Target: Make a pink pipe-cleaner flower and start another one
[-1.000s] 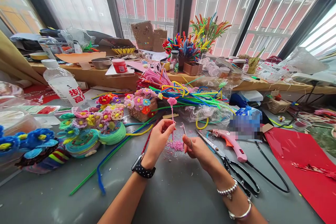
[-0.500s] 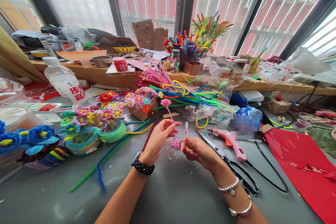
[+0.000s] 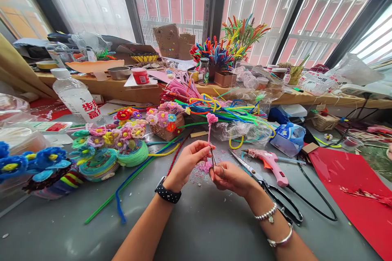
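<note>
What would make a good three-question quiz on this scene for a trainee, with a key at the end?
1. What does the right hand hold? A) a water bottle B) small scissors C) a paintbrush
2. True or false: the pink glue gun lies beside the large scissors.
3. Fill in: the left hand holds the pink flower by its ____.

Key: 1. B; 2. true; 3. stem
</note>
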`<state>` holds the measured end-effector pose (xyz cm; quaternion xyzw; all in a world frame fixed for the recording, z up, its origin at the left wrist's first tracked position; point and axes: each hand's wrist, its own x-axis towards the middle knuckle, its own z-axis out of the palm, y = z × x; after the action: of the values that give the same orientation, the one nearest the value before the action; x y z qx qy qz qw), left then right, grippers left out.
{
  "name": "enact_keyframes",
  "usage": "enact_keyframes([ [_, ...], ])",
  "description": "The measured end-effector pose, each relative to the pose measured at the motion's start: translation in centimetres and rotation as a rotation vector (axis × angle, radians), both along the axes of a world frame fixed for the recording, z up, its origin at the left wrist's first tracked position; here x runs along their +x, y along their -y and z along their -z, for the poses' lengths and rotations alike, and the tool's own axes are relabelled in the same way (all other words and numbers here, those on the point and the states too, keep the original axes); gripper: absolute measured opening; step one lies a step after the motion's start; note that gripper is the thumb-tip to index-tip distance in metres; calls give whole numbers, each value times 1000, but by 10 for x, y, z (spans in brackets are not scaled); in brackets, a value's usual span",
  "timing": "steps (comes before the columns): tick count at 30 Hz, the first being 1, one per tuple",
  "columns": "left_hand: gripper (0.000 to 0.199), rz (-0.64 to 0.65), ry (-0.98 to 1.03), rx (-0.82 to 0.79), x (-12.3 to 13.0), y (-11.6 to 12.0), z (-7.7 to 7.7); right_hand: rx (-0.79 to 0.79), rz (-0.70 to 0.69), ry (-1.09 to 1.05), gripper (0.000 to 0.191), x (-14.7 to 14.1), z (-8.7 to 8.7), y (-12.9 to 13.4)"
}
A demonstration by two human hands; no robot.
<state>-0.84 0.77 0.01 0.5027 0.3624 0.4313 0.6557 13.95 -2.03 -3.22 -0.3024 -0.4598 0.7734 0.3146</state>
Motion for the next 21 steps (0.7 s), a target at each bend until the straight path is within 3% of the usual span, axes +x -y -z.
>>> enact_keyframes([
  [6,17,-92,86,-51,-2,-3,3,198,421,126,28,-7,-3,-2],
  [10,17,-87,74,-32,0,-3,5,293,544,270,28,-11,-5,-2],
  [14,18,-92,56,-13,1,-2,6,292,524,290,28,-13,-6,0],
  [21,22,-53,100,-36,-1,-2,4,125,374,35,26,-14,-5,2],
])
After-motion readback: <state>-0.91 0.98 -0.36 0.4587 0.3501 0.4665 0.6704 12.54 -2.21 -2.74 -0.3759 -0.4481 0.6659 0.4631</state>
